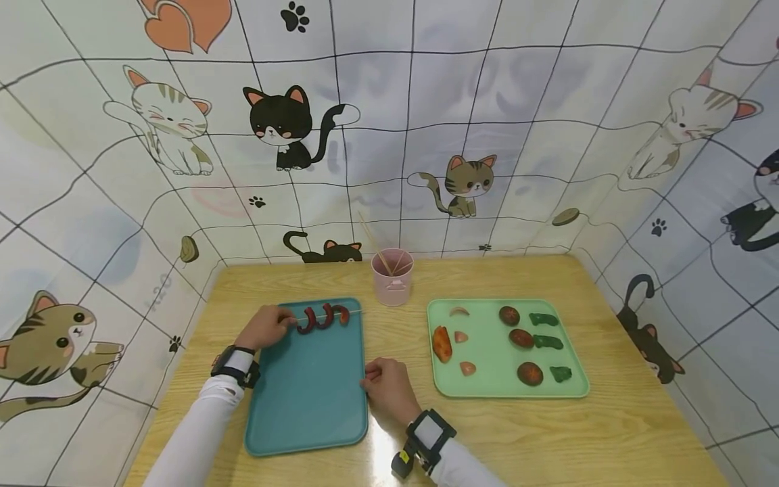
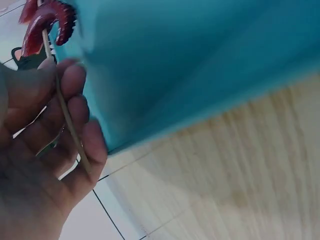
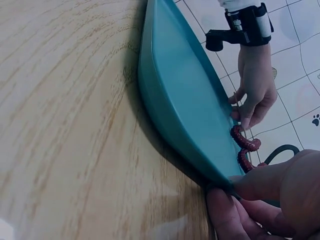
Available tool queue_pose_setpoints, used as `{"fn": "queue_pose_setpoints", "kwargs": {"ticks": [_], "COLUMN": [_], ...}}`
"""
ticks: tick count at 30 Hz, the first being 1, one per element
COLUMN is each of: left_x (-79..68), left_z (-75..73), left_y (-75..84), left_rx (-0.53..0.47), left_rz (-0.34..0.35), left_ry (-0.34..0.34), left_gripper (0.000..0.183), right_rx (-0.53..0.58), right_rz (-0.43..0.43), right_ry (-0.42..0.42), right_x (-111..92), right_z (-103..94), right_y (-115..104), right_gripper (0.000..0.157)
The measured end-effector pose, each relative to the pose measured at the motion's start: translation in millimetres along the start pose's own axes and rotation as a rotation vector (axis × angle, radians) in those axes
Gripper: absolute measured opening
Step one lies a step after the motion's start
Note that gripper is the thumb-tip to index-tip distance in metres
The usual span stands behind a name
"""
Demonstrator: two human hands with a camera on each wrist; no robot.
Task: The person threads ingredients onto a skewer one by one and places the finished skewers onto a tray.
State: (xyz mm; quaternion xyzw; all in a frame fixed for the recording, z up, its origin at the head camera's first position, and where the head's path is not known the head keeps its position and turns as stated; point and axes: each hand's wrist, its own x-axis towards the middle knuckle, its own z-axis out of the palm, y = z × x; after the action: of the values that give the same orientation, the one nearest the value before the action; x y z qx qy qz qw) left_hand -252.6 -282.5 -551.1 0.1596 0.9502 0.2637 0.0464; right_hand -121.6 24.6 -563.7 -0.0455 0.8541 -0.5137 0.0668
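Observation:
My left hand pinches the end of a thin wooden skewer between thumb and fingers. Three dark red, curled octopus tentacle pieces are threaded on it, and the skewer spans the far end of a blue-green tray. In the left wrist view the skewer's free end lies across the curled fingers, with a suckered tentacle just past the fingertips. On the tray's right edge, my right hand grips the rim between thumb and fingers, as the right wrist view also shows.
To the right lies a light green tray with several brown mushroom-like rounds, green pieces, small pink pieces and an orange-brown piece. Behind stands a pink bucket holding skewers. A cat-print curtain surrounds the wooden table.

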Motion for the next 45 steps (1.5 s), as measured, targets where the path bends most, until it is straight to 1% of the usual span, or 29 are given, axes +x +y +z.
{"fn": "queue_pose_setpoints", "kwargs": {"ticks": [5, 9, 15, 20, 23, 28, 31, 35, 38, 41, 45], "left_x": [-0.3, 0.1, -1.6, -2.3, -3.2, -4.7, -5.0, -5.2, -6.0, -8.4, -12.1], "left_z": [2.4, 5.5, 7.0, 6.2, 5.2, 2.9, 2.0, 2.9, 3.6, 2.5, -0.3], "left_y": [3.2, 7.7, 14.9, 16.0, 15.9, 18.3, 20.4, 20.4, 19.6, 21.8, 28.2], "left_rx": [0.061, 0.1, 0.127, 0.13, 0.11, 0.059, 0.036, 0.01, -0.003, -0.013, -0.037], "left_rz": [0.013, 0.018, -0.017, -0.017, -0.039, -0.106, -0.138, -0.159, -0.153, -0.154, -0.159], "left_ry": [0.108, 0.129, 0.137, 0.138, 0.118, 0.075, 0.059, 0.05, 0.061, 0.084, 0.12], "left_gripper": [0.012, 0.01, 0.011, 0.011, 0.013, 0.017, 0.023, 0.033, 0.04, 0.047, 0.055], "right_rx": [-0.014, 0.005, 0.027, 0.011, 0.008, 0.015, 0.029, 0.04, 0.046, 0.054, 0.02], "right_rz": [-0.018, -0.016, -0.025, -0.02, -0.004, -0.007, -0.014, -0.027, -0.027, -0.022, -0.044], "right_ry": [0.005, 0.006, 0.001, -0.002, -0.009, -0.009, -0.009, -0.029, -0.066, -0.101, -0.092], "right_x": [1, 0, 1, 1, 0, -1, -1, 0, 1, 2, 7], "right_z": [-0.1, -1.3, -2.4, -2.5, -2.5, -1.6, -1.4, -3.2, -7.2, -16.5, -34.1], "right_y": [0, 0, 2, 3, 4, 5, 7, 11, 14, 14, 12], "right_gripper": [0.017, 0.018, 0.019, 0.017, 0.016, 0.016, 0.017, 0.017, 0.021, 0.028, 0.035]}}
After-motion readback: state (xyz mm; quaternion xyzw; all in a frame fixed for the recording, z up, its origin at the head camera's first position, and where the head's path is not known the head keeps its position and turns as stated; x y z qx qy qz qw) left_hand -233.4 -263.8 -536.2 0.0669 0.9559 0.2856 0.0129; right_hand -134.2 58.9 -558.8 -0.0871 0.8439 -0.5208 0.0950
